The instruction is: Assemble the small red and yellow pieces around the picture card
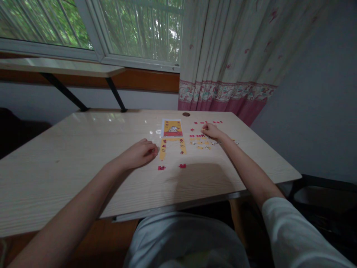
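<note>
A light wooden table (pixel 69 163) carries a jigsaw. A small picture card (pixel 172 128) in orange and red lies at the far middle. Below it sits a partly joined yellow frame of puzzle pieces (pixel 172 146). Loose red and yellow pieces (pixel 201 138) are scattered to its right, and two red pieces (pixel 182 166) lie nearer me. My left hand (pixel 141 153) rests on the table beside the yellow frame, fingers curled in. My right hand (pixel 211 131) reaches among the loose pieces with fingers pinched; what it grips is too small to name.
A window (pixel 134 29) with a sill and a narrow shelf (pixel 61 67) on black brackets runs behind the table. A floral curtain (pixel 231 56) hangs at the back right. A grommet hole (pixel 186 114) sits at the table's far edge. Grey wall on the right.
</note>
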Demonstrator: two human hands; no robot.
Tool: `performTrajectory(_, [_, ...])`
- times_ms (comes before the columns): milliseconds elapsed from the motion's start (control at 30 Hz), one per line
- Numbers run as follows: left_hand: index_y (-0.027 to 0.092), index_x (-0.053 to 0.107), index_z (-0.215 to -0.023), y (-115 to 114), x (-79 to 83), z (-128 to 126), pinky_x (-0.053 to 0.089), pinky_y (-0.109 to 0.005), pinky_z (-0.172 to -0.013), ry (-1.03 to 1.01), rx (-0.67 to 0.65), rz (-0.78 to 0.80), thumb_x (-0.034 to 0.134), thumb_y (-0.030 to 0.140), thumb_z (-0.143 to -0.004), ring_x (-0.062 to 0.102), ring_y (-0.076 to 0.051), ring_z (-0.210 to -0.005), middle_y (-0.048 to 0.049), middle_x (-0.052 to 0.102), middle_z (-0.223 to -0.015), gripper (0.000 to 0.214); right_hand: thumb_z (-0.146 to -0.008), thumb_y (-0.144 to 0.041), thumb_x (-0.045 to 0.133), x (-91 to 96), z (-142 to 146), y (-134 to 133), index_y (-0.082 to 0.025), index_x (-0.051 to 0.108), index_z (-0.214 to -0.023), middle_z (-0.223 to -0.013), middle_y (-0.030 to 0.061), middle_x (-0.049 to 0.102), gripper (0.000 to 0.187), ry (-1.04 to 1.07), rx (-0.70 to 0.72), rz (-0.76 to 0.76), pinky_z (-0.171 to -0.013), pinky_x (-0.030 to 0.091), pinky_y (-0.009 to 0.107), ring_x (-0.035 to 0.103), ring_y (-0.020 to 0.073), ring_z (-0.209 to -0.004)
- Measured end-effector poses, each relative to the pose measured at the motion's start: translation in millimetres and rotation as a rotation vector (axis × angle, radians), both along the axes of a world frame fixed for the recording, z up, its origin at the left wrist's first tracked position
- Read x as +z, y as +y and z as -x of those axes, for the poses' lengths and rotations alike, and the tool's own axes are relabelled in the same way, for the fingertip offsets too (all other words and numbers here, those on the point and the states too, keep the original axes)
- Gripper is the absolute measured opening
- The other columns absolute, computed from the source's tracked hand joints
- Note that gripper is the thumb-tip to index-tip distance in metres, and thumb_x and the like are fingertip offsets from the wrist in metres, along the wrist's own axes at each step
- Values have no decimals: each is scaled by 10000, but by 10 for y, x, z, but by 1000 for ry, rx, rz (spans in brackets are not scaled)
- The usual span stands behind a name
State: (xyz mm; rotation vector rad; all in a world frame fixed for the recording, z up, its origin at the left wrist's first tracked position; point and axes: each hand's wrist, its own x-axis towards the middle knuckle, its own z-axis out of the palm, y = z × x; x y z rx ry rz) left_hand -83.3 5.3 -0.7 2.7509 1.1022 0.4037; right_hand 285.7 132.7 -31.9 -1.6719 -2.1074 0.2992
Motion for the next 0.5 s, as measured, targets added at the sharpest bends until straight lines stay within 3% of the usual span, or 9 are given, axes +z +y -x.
performTrajectory(133, [167, 612, -772, -32, 32, -10, 406, -321, -736, -51, 23, 23, 445, 302, -862, 527, -182, -735, -43, 604, -733, 232, -748, -203, 587, -43, 3, -16, -142, 586, -901, -770, 18, 614, 165, 102, 19, -11, -662, 397, 241, 510, 116, -670])
performTrajectory(267, [155, 622, -792, -67, 162, -103, 416, -272, -654, -199, 81, 177, 460, 350, -842, 545, -158, -694, -37, 622, -745, 258, -762, -221, 573, 65, 87, -130, -155, 598, -888, -717, 0, 581, 144, 290, 175, -48, -605, 390, 236, 492, 111, -627])
performTrajectory(500, [151, 665, -803, 34, 460, -447, 396, -245, -613, -213, 66, 278, 510, 366, -793, 528, -139, -656, -27, 637, -723, 265, -746, -336, 642, 337, 614, -674, -164, 670, -915, -765, 29, 634, 243, 658, 455, 97, -612, 463, 253, 588, 121, -676])
